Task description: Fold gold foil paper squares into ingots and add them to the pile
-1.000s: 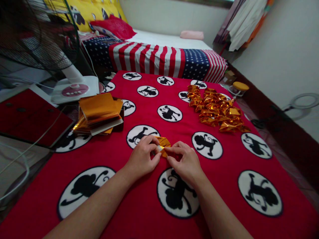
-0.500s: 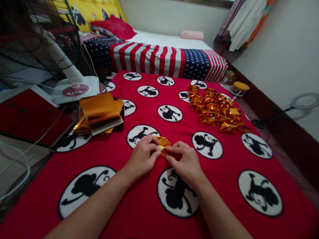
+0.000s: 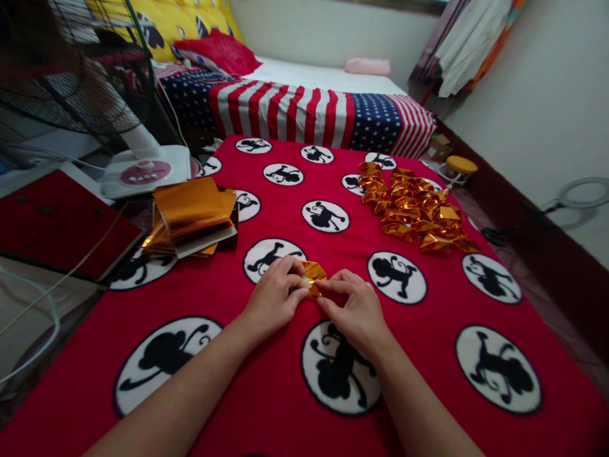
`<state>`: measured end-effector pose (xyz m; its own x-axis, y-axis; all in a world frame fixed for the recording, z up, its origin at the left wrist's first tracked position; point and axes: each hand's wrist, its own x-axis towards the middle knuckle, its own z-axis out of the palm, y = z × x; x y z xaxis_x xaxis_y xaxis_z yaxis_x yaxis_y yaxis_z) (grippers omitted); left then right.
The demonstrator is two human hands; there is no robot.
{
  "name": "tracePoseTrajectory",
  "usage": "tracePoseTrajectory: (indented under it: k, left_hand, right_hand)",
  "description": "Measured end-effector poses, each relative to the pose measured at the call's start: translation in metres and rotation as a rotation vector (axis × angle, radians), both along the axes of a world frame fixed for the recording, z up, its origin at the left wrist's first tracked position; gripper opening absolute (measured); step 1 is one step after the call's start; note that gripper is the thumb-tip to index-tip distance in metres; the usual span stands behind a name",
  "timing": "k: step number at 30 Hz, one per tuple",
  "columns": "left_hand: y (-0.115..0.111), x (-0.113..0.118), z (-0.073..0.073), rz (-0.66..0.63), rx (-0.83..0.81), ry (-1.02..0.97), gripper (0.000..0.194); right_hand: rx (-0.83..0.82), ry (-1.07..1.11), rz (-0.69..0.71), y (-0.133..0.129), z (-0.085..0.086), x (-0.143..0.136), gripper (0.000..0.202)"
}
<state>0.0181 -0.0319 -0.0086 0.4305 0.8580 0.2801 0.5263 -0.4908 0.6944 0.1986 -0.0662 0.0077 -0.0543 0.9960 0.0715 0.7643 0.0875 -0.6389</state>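
Note:
A small piece of gold foil paper [image 3: 314, 271], partly folded, with a bit of its pale underside showing, is held low over the red cloth [image 3: 285, 406]. My left hand [image 3: 275, 293] pinches its left side between thumb and fingers. From the right, my right hand [image 3: 353, 307] grips the near right edge with thumb and forefinger. The fingers cover much of the paper, so its full shape is hidden. To the left lies a stack of flat gold foil sheets [image 3: 190, 206]. Several folded gold foil pieces [image 3: 419, 206] sit in rows at the right.
An electric fan [image 3: 143, 168] stands on the left beside a dark red panel [image 3: 66, 222] and loose cables [image 3: 54, 324]. Behind the cloth-covered surface is a bed [image 3: 285, 108] with a red pillow [image 3: 221, 52]. A yellow-topped stool [image 3: 461, 165] stands at right.
Almost nothing differs. Both hands stay on the foil paper in nearly the same pose, and the view has shifted very slightly.

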Motion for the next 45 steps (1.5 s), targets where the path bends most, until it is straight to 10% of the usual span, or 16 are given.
tracePoseTrajectory:
  k: [45]
  left_hand:
    - [-0.0103, 0.0068, -0.0017, 0.188, 0.095, 0.004, 0.020]
  right_hand:
    - [0.037, -0.020, -0.003, -0.0005, -0.0041, -0.0012, 0.025]
